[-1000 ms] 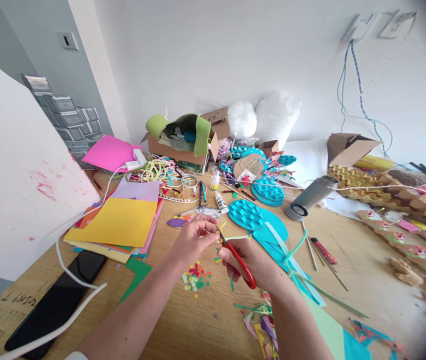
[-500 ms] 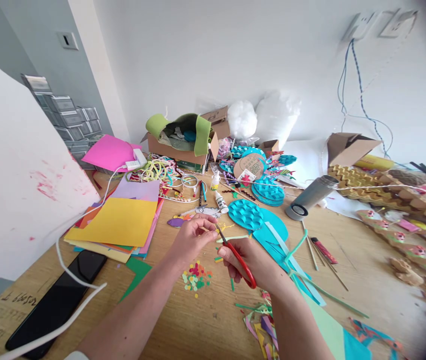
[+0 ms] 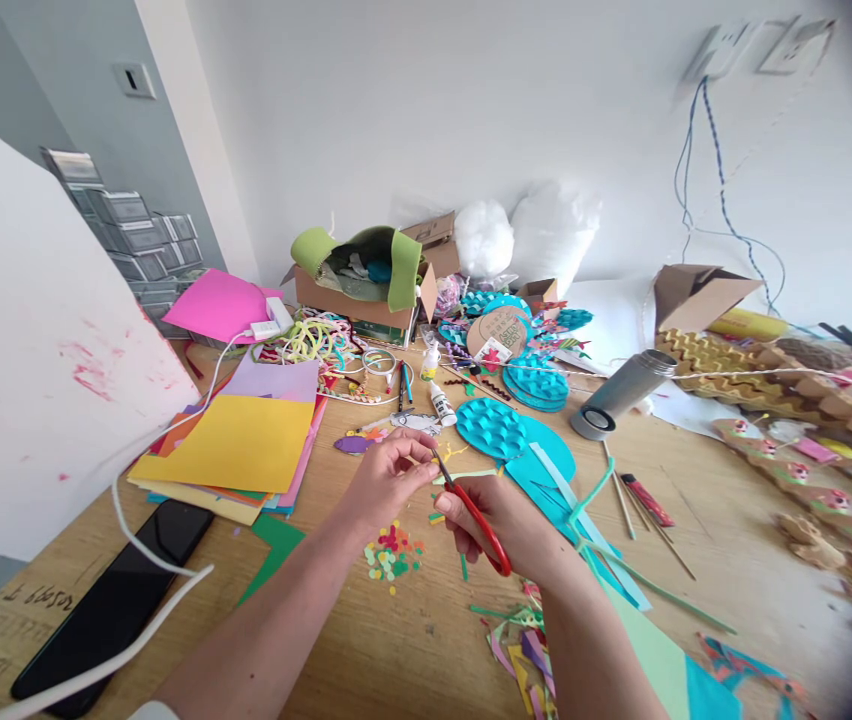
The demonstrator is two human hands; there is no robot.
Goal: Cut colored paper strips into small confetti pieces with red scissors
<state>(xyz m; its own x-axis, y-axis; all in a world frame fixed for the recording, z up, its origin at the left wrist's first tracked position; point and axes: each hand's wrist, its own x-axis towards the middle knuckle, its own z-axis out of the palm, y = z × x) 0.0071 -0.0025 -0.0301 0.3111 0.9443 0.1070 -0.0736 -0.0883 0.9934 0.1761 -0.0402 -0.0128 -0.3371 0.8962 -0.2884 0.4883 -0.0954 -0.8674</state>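
Note:
My right hand (image 3: 486,515) is wrapped round a pair of scissors (image 3: 484,526) with red handles, the blades pointing up and left. Their tip is right beside the fingertips of my left hand (image 3: 400,468), which are pinched together; whatever they hold is too small to make out. On the table below my wrists lies a small heap of coloured paper dots (image 3: 394,552), red, green and yellow. Paper scraps (image 3: 522,660) lie in a pile under my right forearm. Just beyond my hands are a white glue bottle (image 3: 442,404) and a purple paper fish (image 3: 353,444).
Coloured paper sheets (image 3: 246,440) are stacked at left, near a black phone (image 3: 111,610) crossed by a white cable (image 3: 126,520). Blue egg-tray discs (image 3: 492,428) and a steel flask (image 3: 625,395) stand to the right. A cardboard box (image 3: 358,298) is against the wall.

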